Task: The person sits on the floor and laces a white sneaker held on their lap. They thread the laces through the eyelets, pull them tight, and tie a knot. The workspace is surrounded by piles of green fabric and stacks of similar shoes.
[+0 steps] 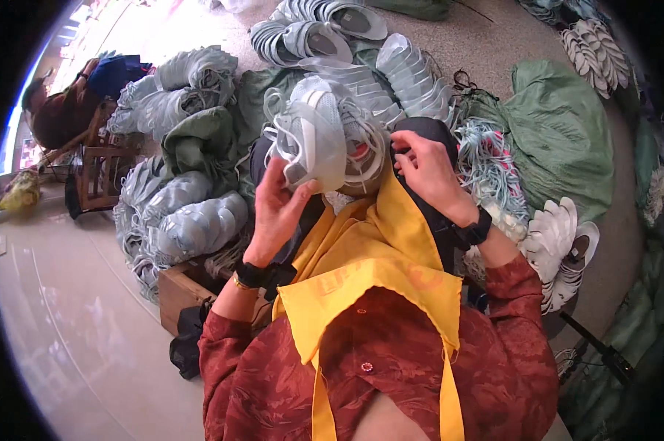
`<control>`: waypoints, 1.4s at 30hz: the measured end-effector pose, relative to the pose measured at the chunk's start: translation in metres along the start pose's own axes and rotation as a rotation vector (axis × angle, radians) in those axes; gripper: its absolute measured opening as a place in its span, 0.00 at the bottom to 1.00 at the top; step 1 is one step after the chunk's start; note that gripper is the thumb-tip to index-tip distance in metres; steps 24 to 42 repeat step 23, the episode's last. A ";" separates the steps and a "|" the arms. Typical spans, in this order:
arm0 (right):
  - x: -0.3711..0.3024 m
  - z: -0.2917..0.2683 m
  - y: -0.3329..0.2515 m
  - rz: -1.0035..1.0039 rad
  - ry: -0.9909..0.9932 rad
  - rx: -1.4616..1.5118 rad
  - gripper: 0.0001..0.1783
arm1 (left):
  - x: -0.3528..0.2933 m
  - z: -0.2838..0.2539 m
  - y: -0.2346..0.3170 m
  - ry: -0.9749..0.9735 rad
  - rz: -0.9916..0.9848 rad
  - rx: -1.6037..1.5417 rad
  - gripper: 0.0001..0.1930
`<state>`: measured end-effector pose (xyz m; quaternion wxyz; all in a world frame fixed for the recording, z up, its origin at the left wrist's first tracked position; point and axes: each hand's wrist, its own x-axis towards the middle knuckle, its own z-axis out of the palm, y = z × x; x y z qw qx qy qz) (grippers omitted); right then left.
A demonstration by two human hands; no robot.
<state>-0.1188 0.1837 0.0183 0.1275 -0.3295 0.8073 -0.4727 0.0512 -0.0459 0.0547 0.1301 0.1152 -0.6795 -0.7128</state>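
Between my knees stands a stack of pale grey shoe uppers [319,117], with white laces [371,173] looping over it. My left hand [279,209] grips the near edge of an upper at the left of the stack, thumb and fingers closed on it. To the right of the stack, above my dark-trousered knee, my right hand [426,173] is held with its fingers curled in and their tips close together. Whatever lies between those fingertips, if anything, is too small to make out. A yellow apron [347,242] covers my lap.
Bundles of nested grey uppers [200,220] lie at the left, beside a wooden box [177,294]. Green sacks [560,140] and pale blue laces [486,162] are at the right, with white uppers [552,239] nearer. Another person [60,114] sits far left by a wooden chair [100,165].
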 end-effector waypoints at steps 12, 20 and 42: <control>-0.004 0.003 0.001 0.049 -0.019 0.037 0.20 | 0.017 0.060 -0.033 -0.276 0.294 0.778 0.22; -0.006 -0.007 -0.007 0.170 -0.012 0.098 0.16 | 0.020 0.054 -0.036 -0.277 0.273 0.786 0.25; -0.007 -0.015 -0.007 0.222 -0.005 0.219 0.13 | 0.022 0.044 -0.014 -0.154 0.074 0.551 0.29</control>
